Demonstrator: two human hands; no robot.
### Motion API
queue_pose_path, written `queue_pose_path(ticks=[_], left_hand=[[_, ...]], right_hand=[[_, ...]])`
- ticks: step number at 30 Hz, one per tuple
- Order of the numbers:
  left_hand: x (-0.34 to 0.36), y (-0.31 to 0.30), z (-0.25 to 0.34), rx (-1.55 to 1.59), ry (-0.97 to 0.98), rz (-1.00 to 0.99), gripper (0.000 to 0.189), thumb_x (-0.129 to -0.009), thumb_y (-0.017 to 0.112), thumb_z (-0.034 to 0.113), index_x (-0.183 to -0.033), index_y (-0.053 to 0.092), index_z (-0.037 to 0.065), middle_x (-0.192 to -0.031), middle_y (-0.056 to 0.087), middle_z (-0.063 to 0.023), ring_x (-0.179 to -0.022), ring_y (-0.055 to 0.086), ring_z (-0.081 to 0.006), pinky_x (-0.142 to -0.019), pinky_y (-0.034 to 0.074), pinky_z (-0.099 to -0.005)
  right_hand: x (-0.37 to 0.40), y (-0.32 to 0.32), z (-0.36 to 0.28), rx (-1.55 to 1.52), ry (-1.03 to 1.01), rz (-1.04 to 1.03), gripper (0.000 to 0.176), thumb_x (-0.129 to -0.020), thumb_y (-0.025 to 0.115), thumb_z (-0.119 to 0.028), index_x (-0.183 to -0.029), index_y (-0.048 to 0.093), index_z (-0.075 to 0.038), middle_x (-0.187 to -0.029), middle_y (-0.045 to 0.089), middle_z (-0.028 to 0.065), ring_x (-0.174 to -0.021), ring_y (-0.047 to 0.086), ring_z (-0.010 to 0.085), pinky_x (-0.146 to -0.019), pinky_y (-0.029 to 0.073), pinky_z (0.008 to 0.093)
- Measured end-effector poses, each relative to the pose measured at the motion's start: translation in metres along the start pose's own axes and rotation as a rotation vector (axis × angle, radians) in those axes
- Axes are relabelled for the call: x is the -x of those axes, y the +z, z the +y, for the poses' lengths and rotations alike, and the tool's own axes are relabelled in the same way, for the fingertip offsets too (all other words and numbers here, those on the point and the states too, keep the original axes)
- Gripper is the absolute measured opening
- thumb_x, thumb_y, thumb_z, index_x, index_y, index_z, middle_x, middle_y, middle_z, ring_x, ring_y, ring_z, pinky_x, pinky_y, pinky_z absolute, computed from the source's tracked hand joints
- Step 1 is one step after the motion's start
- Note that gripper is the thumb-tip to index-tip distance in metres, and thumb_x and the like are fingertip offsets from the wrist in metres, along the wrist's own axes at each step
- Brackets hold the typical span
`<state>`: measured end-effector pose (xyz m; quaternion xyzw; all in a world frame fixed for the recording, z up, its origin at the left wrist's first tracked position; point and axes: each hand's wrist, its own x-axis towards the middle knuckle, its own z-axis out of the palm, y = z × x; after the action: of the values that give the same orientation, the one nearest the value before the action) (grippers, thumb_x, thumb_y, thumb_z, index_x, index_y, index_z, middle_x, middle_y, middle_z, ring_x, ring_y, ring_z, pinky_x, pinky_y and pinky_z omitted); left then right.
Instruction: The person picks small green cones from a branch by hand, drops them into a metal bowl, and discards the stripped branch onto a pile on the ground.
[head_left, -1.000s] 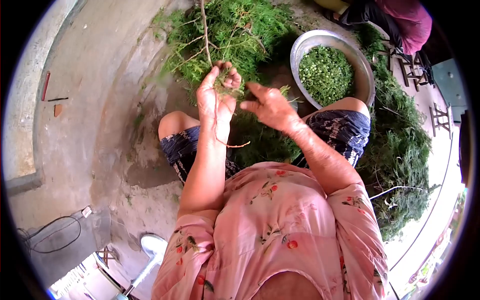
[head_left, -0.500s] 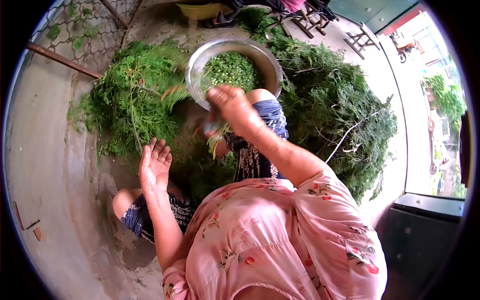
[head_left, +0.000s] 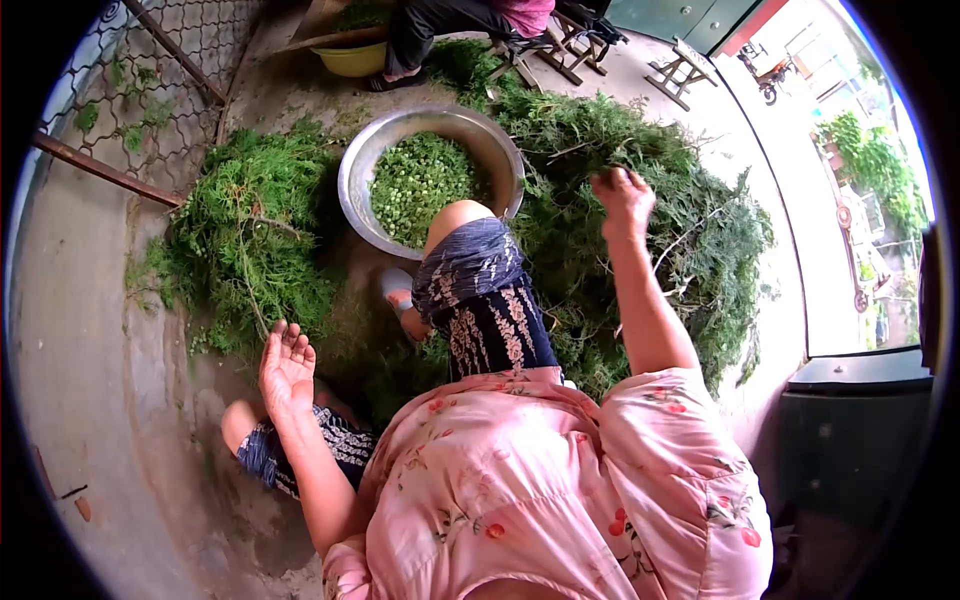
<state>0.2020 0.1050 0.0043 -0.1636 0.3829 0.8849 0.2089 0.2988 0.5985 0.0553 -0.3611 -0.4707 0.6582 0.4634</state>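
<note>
My left hand (head_left: 288, 370) is open, palm up and fingers loosely spread, beside the lower edge of the left pile of green cypress-like branches (head_left: 240, 230). Nothing lies in it. Over the larger right pile of branches (head_left: 690, 190), my right hand (head_left: 625, 205) is raised with its fingers partly bent and slightly apart; no branch shows in it. Between the piles stands a wide metal basin (head_left: 362, 165) holding many small green cones or berries (head_left: 420, 185). My knee (head_left: 460, 215) is against the basin's near rim.
Another person sits at the back, a dark trouser leg (head_left: 430, 40) showing beside a yellow basin (head_left: 350, 60). Small wooden stools (head_left: 680, 72) stand at the back right. A rusty metal bar (head_left: 110, 170) runs along the left, and a dark cabinet (head_left: 850, 430) stands at the right.
My right hand has swung from above the metal basin to the right pile. The left hand stays nearly in place. The view has shifted, showing more of the person and yellow basin.
</note>
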Motion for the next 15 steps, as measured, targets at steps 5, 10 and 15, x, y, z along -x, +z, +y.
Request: queue_pose_path(ticks=[5, 10, 15], left_hand=[[0.019, -0.003, 0.012, 0.009, 0.076, -0.104, 0.026, -0.089, 0.051, 0.020, -0.110, 0.055, 0.006, -0.098, 0.061, -0.0042, -0.083, 0.057, -0.0145, -0.075, 0.047, -0.0295], [0.063, -0.006, 0.042, 0.092, 0.287, 0.024, 0.024, -0.087, 0.055, 0.019, -0.106, 0.057, 0.004, -0.094, 0.061, -0.0057, -0.080, 0.055, -0.0135, -0.075, 0.044, -0.0284], [0.103, -0.022, 0.063, 0.203, 0.466, 0.144, 0.021, -0.087, 0.054, 0.017, -0.103, 0.058, 0.005, -0.087, 0.062, -0.0031, -0.072, 0.054, -0.0116, -0.070, 0.044, -0.0272]], right_hand=[[0.099, 0.073, 0.021, 0.009, 0.115, -0.387, 0.017, -0.081, 0.063, -0.014, -0.083, 0.063, 0.003, -0.065, 0.059, 0.0049, -0.050, 0.054, 0.0137, -0.048, 0.047, 0.0259], [0.182, 0.118, 0.011, 0.079, 0.169, -0.775, 0.018, -0.083, 0.060, -0.015, -0.088, 0.064, 0.001, -0.069, 0.061, 0.0046, -0.057, 0.054, 0.0108, -0.055, 0.044, 0.0224], [0.222, 0.128, 0.034, 0.048, 0.326, -0.998, 0.016, -0.086, 0.055, -0.011, -0.094, 0.061, 0.001, -0.072, 0.060, 0.0029, -0.055, 0.054, 0.0093, -0.052, 0.044, 0.0197]])
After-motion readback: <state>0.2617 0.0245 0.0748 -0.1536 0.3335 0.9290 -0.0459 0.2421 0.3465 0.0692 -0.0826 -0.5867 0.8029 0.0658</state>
